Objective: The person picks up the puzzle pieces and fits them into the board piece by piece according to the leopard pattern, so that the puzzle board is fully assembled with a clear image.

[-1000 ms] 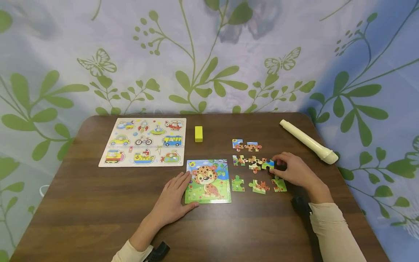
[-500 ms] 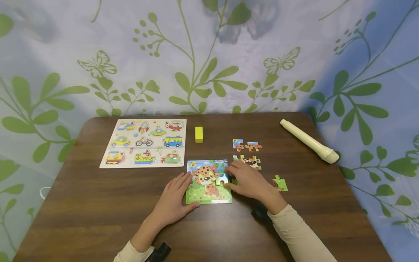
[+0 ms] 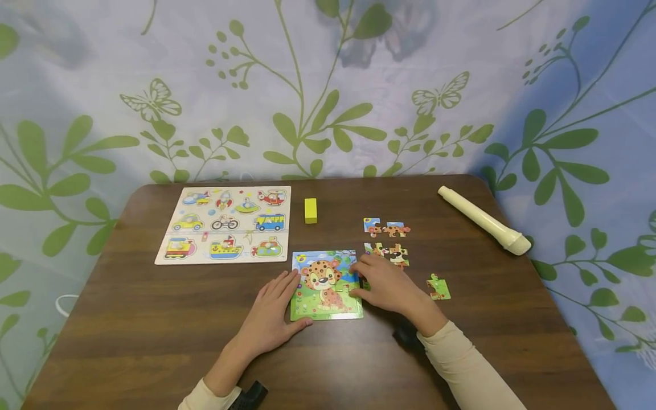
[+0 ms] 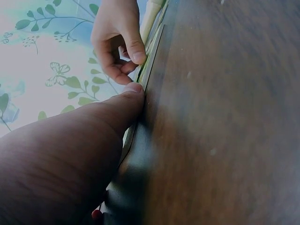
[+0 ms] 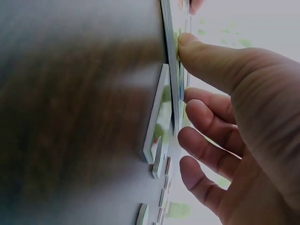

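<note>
A leopard puzzle board [image 3: 302, 312] in a green frame lies flat on the table, in the middle of the head view. My left hand [image 3: 271, 304] rests against its left edge, fingers spread and extended, thumb near the lower corner. Over the board's right side, my right hand [image 3: 389, 287] pinches a blue-and-green jigsaw piece [image 3: 346, 281] between thumb and fingers, low against the picture. In the right wrist view, the thumb [image 5: 201, 51] touches the board's edge region; the piece itself is hard to make out there. Loose jigsaw pieces [image 3: 396, 229] lie right of the board, some partly hidden by my right hand.
A single green piece [image 3: 439, 287] lies to the right of my right hand. At the back left is a vehicle peg puzzle [image 3: 205, 239]. A yellow block [image 3: 310, 210] stands behind the board, and a cream microphone-shaped object [image 3: 482, 219] lies at the right.
My right hand has carried the jigsaw piece leftward from the loose pieces onto the board's right side, then turned and lowered it against the picture. My left hand has stayed put.
</note>
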`<state>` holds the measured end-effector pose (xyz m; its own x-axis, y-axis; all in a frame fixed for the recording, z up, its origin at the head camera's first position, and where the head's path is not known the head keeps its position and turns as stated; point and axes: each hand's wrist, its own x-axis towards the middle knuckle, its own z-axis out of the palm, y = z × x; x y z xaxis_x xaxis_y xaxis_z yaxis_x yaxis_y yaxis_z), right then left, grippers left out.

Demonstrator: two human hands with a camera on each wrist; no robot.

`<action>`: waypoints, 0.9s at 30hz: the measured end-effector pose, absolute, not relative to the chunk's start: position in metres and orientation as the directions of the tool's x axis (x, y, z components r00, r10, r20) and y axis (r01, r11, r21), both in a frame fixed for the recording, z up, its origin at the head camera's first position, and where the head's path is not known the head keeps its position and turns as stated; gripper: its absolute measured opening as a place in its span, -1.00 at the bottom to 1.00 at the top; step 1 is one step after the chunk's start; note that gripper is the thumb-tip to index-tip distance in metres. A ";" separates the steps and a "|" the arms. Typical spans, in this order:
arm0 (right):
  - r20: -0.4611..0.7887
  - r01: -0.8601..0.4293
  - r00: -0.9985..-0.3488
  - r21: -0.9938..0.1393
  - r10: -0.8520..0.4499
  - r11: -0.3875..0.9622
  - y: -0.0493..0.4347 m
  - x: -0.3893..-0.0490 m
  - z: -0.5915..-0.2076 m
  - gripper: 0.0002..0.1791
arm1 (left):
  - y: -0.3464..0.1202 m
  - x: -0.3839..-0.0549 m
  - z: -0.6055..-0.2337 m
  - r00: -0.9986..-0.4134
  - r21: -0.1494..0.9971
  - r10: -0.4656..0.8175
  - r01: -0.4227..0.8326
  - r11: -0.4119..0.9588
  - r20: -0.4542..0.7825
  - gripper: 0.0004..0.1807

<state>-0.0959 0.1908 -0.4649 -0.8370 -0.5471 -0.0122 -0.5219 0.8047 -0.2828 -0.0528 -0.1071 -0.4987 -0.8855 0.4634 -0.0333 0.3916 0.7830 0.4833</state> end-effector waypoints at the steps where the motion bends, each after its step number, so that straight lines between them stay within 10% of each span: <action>1: -0.010 -0.526 -0.834 -0.282 -0.551 0.802 0.190 -0.096 -0.465 -0.50 | -0.107 -0.053 -0.499 -0.886 0.482 0.462 0.391 0.784 -0.031 0.09; 27: 0.022 -0.551 -0.833 -0.101 -0.552 0.828 0.168 -0.090 -0.454 -0.76 | -0.108 -0.053 -0.500 -0.886 0.483 0.463 0.395 0.782 -0.024 0.09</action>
<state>-0.0900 0.1684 -0.4541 -0.8335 -0.5522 0.0220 -0.5513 0.8281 -0.1013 -0.0534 -0.1077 -0.5000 -0.8862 0.4627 -0.0241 0.3949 0.7816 0.4828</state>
